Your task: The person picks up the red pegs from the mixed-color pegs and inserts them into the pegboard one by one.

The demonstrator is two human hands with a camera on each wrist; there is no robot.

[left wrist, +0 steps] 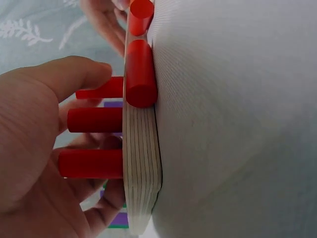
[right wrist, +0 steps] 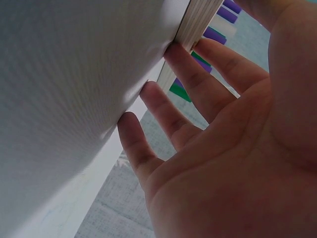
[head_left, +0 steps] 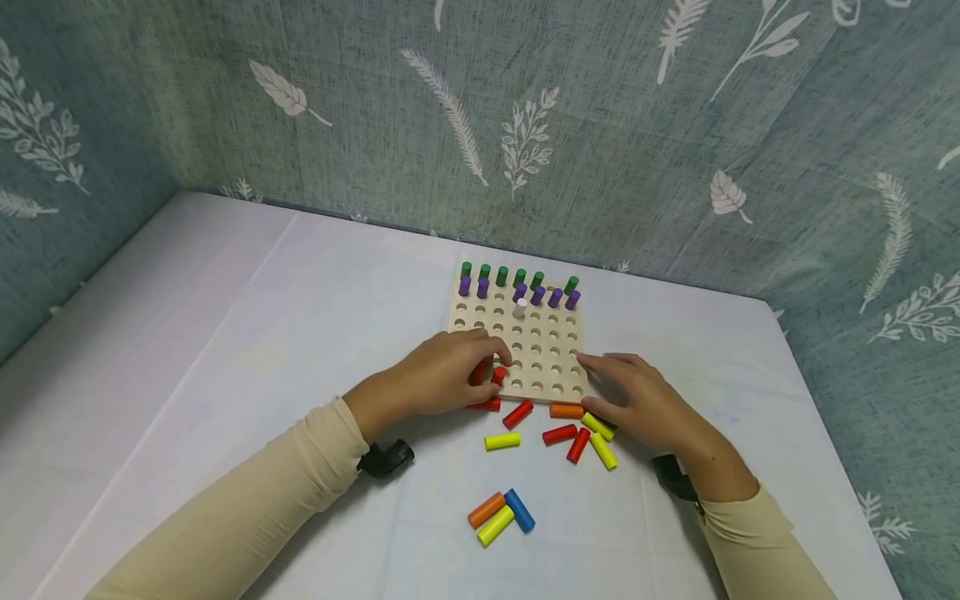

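Observation:
A light wooden pegboard (head_left: 545, 357) with rows of round holes lies on the table. My left hand (head_left: 442, 375) is over its near left part, thumb and index finger pinching a red peg (head_left: 498, 376) that stands in the front row. Two more upright red pegs show in the left wrist view, a middle one (left wrist: 94, 120) and a lower one (left wrist: 91, 163), with my fingers behind them. My right hand (head_left: 645, 400) rests at the board's right edge. Its extended fingers (right wrist: 195, 82) touch the board's side and the tablecloth, holding no peg.
Green pegs (head_left: 502, 276) and purple pegs (head_left: 538, 296) fill most of the two back rows; one white peg (head_left: 520, 308) stands ahead of them. Loose red (head_left: 517, 414), yellow (head_left: 502, 441) and orange pegs (head_left: 566, 411) lie before the board. Nearer is a cluster including a blue peg (head_left: 520, 510).

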